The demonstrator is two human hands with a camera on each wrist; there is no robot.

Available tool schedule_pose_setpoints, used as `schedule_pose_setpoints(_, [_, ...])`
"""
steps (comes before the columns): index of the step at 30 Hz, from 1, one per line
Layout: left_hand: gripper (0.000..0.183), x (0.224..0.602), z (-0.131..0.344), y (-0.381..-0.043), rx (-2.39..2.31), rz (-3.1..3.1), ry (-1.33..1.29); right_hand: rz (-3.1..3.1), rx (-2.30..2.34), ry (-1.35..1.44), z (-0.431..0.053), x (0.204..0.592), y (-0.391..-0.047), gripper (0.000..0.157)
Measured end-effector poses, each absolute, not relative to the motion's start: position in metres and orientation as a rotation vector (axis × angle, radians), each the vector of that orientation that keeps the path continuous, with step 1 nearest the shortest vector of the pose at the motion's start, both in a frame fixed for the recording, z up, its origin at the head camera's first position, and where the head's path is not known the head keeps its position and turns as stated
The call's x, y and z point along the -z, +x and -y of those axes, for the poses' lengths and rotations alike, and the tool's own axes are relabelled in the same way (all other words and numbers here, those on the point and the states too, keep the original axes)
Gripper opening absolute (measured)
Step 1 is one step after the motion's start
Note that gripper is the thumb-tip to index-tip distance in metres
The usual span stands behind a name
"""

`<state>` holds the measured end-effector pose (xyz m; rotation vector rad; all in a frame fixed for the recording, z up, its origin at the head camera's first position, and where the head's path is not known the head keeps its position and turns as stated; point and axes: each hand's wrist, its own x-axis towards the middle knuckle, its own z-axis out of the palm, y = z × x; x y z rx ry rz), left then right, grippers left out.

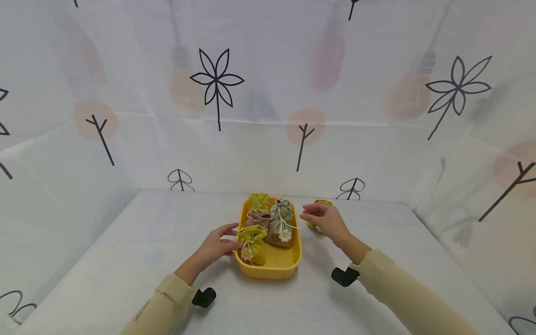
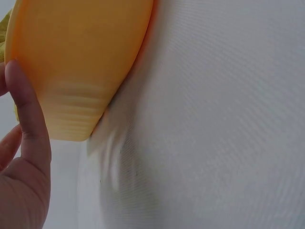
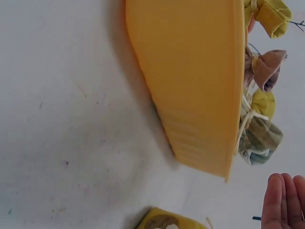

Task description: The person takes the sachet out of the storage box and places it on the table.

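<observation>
A yellow plastic bin (image 1: 278, 272) holds several small drawstring pouches. Inside it are a yellow pouch (image 1: 258, 257) at the front left, another yellow pouch (image 1: 258, 201) at the back, a mauve pouch (image 1: 258, 219) and a grey-green pouch (image 1: 281, 210). My left hand (image 1: 215, 246) is at the bin's left side, thumb and fingers slightly bent, with the thumb touching the rim. To the right of the bin, a yellow pouch (image 3: 188, 223) sits on the table, partly hidden by my right hand (image 1: 328, 223). That hand's fingers (image 3: 274, 202) are nearly straight and hold nothing.
The bin stands on a white-covered table (image 1: 159, 260). Behind it rises a pale cloth backdrop (image 1: 259, 153) printed with flowers and twigs. A black wrist mount (image 1: 204, 298) sits at the left cuff and another black mount (image 1: 344, 276) at the right.
</observation>
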<state>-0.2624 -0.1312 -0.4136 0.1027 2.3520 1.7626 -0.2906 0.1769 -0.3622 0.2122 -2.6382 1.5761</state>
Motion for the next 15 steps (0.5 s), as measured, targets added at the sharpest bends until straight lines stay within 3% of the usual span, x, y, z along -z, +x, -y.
schedule_pose_setpoints(15, [0.069,0.412,0.132,-0.26,-1.767,-2.349,0.118,2.744,-1.54,0.196,-0.151,0.365,-0.293,0.042])
